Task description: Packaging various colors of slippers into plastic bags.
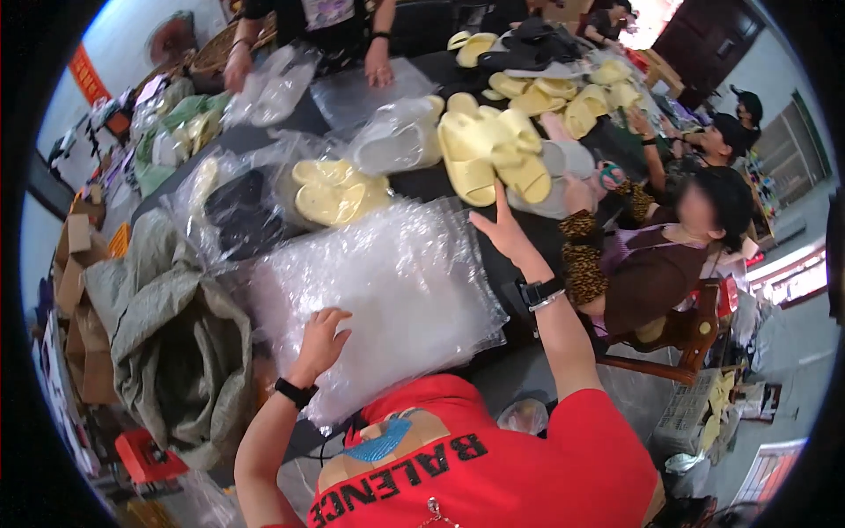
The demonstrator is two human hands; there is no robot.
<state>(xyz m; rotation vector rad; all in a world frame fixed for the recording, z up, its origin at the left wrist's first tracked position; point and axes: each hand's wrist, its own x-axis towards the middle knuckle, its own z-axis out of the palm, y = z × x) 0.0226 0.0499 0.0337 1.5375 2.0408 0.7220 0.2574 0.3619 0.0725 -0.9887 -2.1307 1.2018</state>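
My left hand (322, 340) rests flat on a stack of clear plastic bags (387, 282) lying on the dark table (422, 183); its fingers are spread and hold nothing. My right hand (503, 231) reaches forward with fingers apart, just below a pile of pale yellow slippers (488, 150), close to the nearest one, with nothing gripped. A bagged pair of yellow slippers (334, 189) lies beyond the bag stack. Both wrists wear dark bands.
A person in brown (656, 260) sits at the right on a wooden chair. Another person (308, 35) stands at the far side handling bags. More yellow slippers (563, 92) lie at the back. A grey-green sack (172, 334) and cardboard boxes (79, 290) stand left.
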